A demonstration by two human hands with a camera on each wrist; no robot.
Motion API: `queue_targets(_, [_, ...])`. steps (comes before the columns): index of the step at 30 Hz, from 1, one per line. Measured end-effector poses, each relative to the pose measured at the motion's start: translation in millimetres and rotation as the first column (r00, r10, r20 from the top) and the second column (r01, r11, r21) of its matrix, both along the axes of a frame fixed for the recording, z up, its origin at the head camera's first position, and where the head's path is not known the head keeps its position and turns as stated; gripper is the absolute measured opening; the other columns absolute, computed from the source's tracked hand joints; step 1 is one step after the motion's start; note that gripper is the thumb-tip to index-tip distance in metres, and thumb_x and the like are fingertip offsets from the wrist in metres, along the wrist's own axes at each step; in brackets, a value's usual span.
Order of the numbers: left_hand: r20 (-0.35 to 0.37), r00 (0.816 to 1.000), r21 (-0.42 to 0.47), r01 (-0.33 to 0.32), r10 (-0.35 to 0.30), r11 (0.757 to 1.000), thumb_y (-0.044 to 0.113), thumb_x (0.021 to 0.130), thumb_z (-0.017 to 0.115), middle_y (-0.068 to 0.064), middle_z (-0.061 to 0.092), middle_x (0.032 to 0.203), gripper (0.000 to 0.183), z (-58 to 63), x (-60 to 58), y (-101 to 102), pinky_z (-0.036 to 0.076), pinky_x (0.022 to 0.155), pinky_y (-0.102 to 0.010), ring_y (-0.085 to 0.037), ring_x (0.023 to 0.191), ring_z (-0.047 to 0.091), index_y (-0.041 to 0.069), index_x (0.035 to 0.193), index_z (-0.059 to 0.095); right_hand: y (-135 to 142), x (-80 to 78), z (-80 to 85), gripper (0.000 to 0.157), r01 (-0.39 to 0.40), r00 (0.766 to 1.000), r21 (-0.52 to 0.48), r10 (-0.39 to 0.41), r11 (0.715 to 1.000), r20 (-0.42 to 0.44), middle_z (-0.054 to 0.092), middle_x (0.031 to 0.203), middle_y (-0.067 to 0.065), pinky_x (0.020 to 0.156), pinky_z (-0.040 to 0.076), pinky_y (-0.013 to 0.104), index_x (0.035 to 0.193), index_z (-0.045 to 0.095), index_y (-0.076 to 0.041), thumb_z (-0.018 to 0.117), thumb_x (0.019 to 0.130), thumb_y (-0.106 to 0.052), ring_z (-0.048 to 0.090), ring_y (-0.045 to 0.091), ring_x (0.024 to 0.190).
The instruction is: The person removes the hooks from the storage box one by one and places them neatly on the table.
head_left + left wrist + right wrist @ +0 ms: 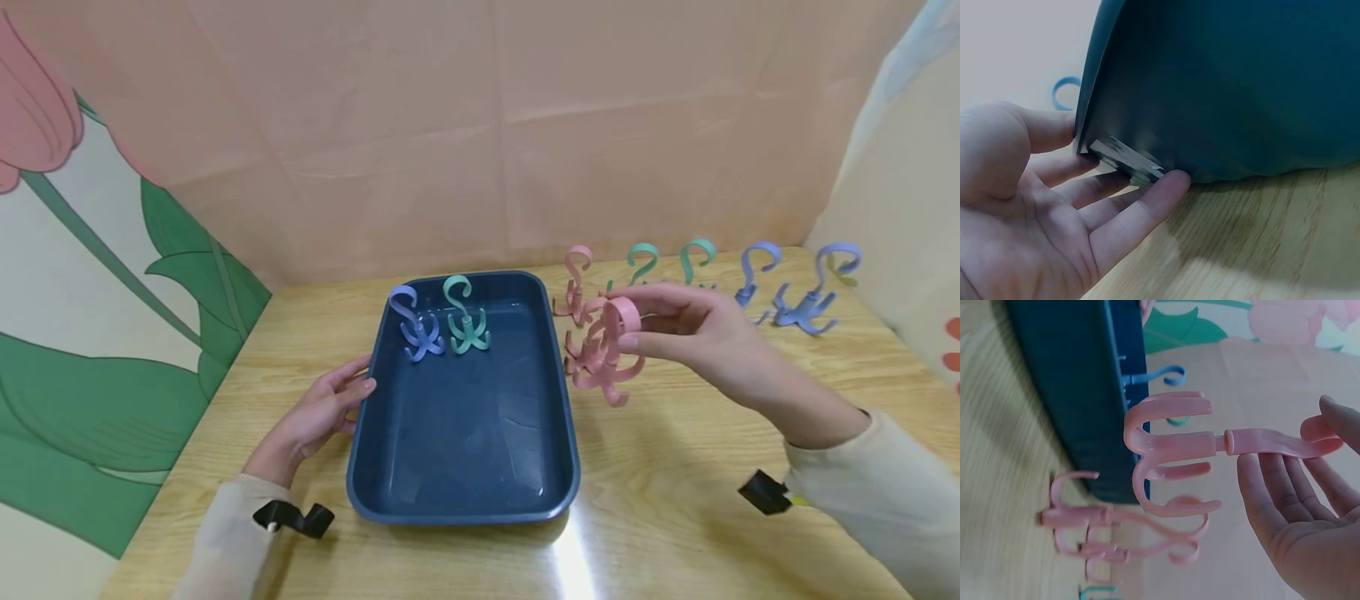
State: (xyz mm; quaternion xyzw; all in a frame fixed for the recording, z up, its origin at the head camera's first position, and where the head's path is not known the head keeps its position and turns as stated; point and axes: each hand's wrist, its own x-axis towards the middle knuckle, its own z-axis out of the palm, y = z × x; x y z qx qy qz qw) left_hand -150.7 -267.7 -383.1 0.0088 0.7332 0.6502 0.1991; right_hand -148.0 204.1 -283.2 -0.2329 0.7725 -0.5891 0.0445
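Note:
My left hand (330, 408) holds the left side of a dark blue tray (465, 442), thumb at the rim and fingers against its outer wall. In the left wrist view the fingers (1129, 219) lie along the lower wall. Inside the tray's far left part stand a purple-blue octopus-shaped hook (422, 337) and a green one (468, 333). My right hand (697, 333) pinches a pink hook (1179, 444) by its curved top, beside the tray's right rim. Its prongs point downward in the head view.
Two other pink hooks (575, 296) (1075, 517) stand right of the tray. Beyond my right hand are two green hooks (697, 250), partly hidden, and two purple-blue hooks (806, 308). The wooden table (675, 517) meets a pink cloth backdrop (412, 167).

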Motion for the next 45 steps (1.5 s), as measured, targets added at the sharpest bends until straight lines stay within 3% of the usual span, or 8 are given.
queue_targets(8, [-0.007, 1.000, -0.001, 0.003, -0.003, 1.000, 0.025, 0.107, 0.051, -0.023, 0.043, 0.153, 0.061, -0.7, -0.5, 0, 0.057, 0.083, -0.050, -0.034, 0.124, 0.059, 0.010, 0.160, 0.025, 25, 0.2, -13.9, 0.042, 0.069, 0.997, 0.042, -0.069, 0.997, 0.019, 0.073, 0.114, 0.007, 0.086, 0.054, 0.023, 0.135, 0.061, -0.005, 0.068, 0.094, -0.001, 0.070, 0.016, 0.103])
queue_targets(15, [-0.009, 1.000, -0.009, 0.003, -0.003, 1.000, 0.025, 0.107, 0.051, -0.022, 0.042, 0.153, 0.061, -1.3, -0.9, 0, 0.058, 0.083, -0.049, -0.035, 0.126, 0.057, 0.010, 0.160, 0.025, 38, -2.0, -25.2, 0.043, 0.080, 0.997, 0.019, -0.080, 0.997, 0.008, 0.072, 0.118, 0.006, 0.085, 0.055, 0.024, 0.135, 0.058, 0.001, 0.067, 0.093, 0.004, 0.071, 0.016, 0.101])
queue_targets(24, [-0.020, 1.000, -0.012, 0.000, 0.000, 1.000, 0.025, 0.106, 0.052, -0.023, 0.043, 0.152, 0.061, -2.4, -0.5, 0, 0.058, 0.082, -0.049, -0.034, 0.124, 0.058, 0.009, 0.160, 0.025, 49, -6.6, -38.6, 0.045, 0.173, 0.984, 0.061, -0.176, 0.983, 0.040, 0.073, 0.113, 0.003, 0.084, 0.054, 0.021, 0.138, 0.058, -0.004, 0.068, 0.094, -0.001, 0.070, 0.013, 0.102])
queue_targets(31, [-0.022, 1.000, -0.007, -0.004, 0.004, 1.000, 0.025, 0.106, 0.052, -0.023, 0.042, 0.153, 0.061, -2.0, -0.3, 0, 0.058, 0.082, -0.049, -0.034, 0.124, 0.058, 0.009, 0.160, 0.025, 53, -16.3, -48.9, 0.046, 0.225, 0.972, 0.103, -0.231, 0.969, 0.051, 0.072, 0.115, -0.001, 0.085, 0.051, 0.018, 0.139, 0.057, -0.008, 0.070, 0.095, -0.009, 0.069, 0.012, 0.101])
queue_targets(45, [-0.006, 1.000, -0.002, -0.004, 0.004, 1.000, 0.026, 0.107, 0.052, -0.023, 0.043, 0.152, 0.062, -0.8, -0.7, 0, 0.057, 0.084, -0.049, -0.034, 0.124, 0.059, 0.010, 0.160, 0.025, 54, -37.8, -62.7, 0.050, 0.254, 0.963, 0.065, -0.258, 0.965, 0.081, 0.069, 0.117, -0.007, 0.085, 0.052, 0.019, 0.141, 0.055, -0.006, 0.072, 0.094, -0.012, 0.067, 0.009, 0.101])
